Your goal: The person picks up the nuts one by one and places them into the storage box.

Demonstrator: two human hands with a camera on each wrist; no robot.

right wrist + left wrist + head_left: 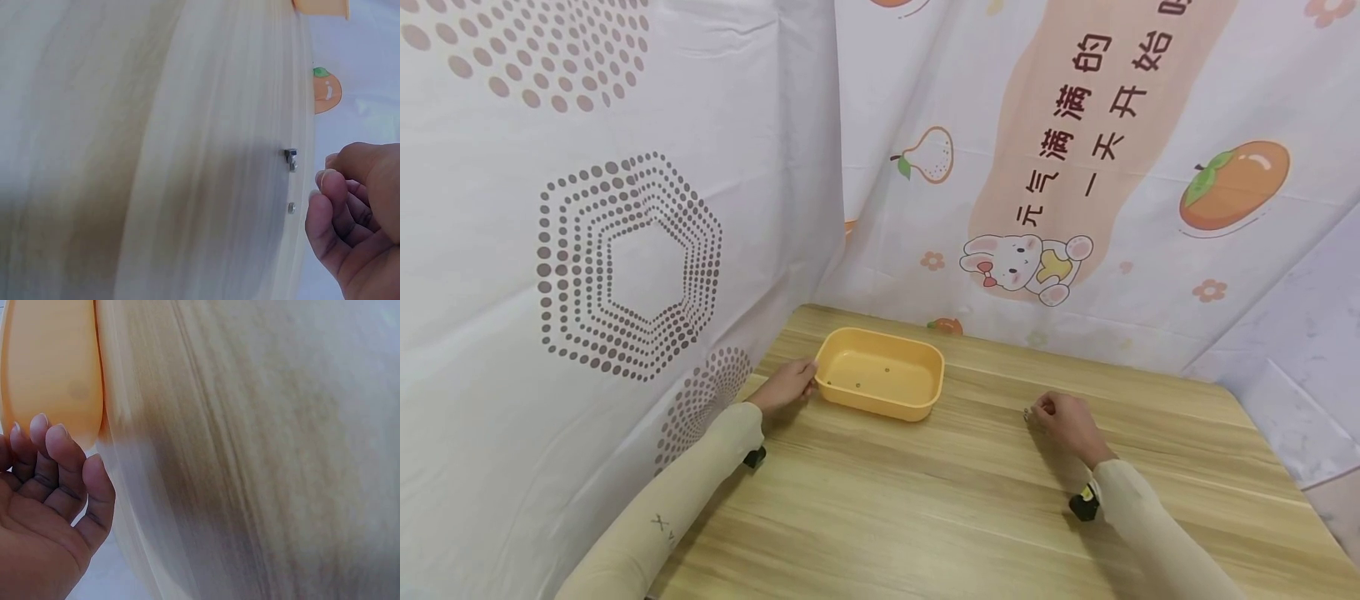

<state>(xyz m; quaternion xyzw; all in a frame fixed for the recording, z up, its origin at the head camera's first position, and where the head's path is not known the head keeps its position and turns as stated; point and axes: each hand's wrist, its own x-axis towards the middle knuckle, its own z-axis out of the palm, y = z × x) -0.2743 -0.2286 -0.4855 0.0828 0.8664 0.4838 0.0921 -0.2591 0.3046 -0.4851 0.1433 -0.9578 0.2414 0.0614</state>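
Observation:
A yellow plastic basin stands on the wooden table, with a few small metal pieces on its floor. My left hand holds the basin's left end, thumb side at the rim; the left wrist view shows curled fingers against the outer wall. Farther right, my right hand hovers low with bent fingers, thumb and index tips close together. Small metal nuts lie on the table just beyond those fingertips. Nothing shows between the right fingertips.
A wood-grain table spreads under both arms. White printed curtains hang along its left and far sides. Dark wrist cameras sit under both cuffs.

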